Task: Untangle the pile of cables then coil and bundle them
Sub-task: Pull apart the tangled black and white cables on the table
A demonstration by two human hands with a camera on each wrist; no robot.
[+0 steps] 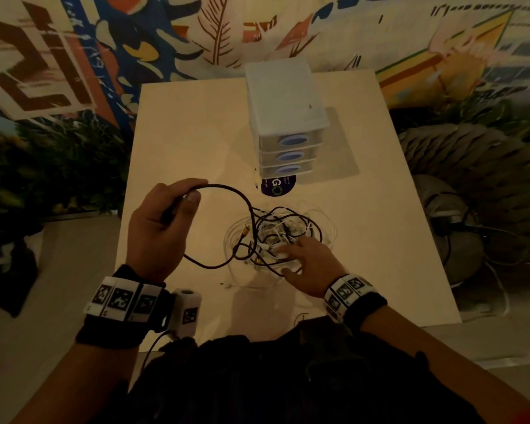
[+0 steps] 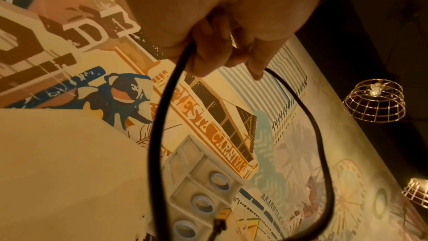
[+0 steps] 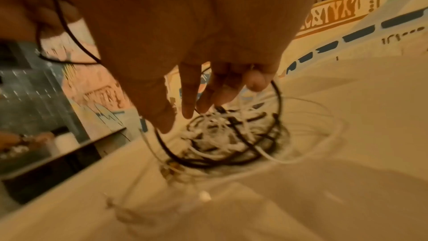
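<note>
Nearest, the right hand (image 1: 306,266) rests with loose, spread fingers on the near right edge of the tangled pile of thin black and white cables (image 1: 276,237) at the middle of the pale desk (image 1: 380,228), holding it down rather than gripping. To the left, the raised left hand (image 1: 161,224) pinches a loop of thick black braided cable (image 1: 227,191) between thumb and fingers. This strand is best drawn out slowly (a jerk probably tightens knots). Farther off stands a white plastic three-drawer box (image 1: 285,117).
</note>
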